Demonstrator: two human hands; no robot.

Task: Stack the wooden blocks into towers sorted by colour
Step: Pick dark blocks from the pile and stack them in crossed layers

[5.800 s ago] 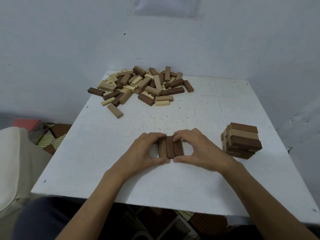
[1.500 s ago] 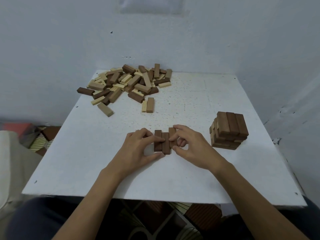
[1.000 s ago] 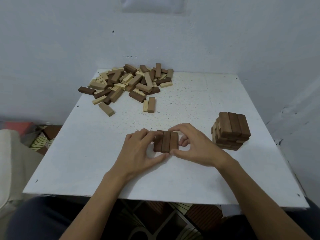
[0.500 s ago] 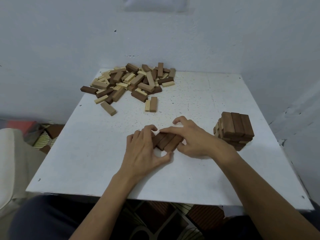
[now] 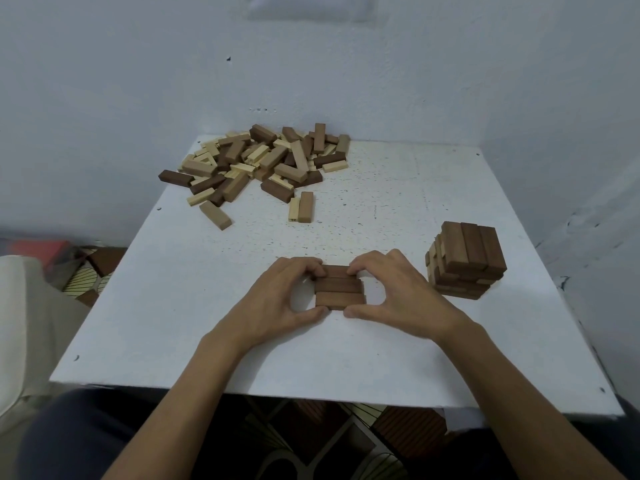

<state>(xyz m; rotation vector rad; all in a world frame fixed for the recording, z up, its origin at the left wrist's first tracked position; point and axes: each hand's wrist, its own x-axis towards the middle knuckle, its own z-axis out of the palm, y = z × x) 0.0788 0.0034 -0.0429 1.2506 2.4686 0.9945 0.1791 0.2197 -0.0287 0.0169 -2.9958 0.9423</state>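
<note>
Three dark brown blocks (image 5: 340,288) lie flat side by side on the white table (image 5: 381,358), their long sides running left to right. My left hand (image 5: 277,299) grips the row from the left with curled fingers at its far edge and thumb at its near edge. My right hand (image 5: 394,289) grips it the same way from the right. A short tower of brown blocks (image 5: 465,259) stands to the right, its top layer of three blocks pointing away from me. A heap of mixed light, tan and dark blocks (image 5: 263,164) lies at the far left.
A tan block and a pale block (image 5: 301,211) lie loose just in front of the heap, another tan block (image 5: 215,215) to their left. Walls close the table at the back and right. A pale cushion (image 5: 20,323) sits left of the table.
The three-block row has been turned from pointing away from me, through a diagonal, to lying crosswise. Both hands now hold it squarely from its two ends.
</note>
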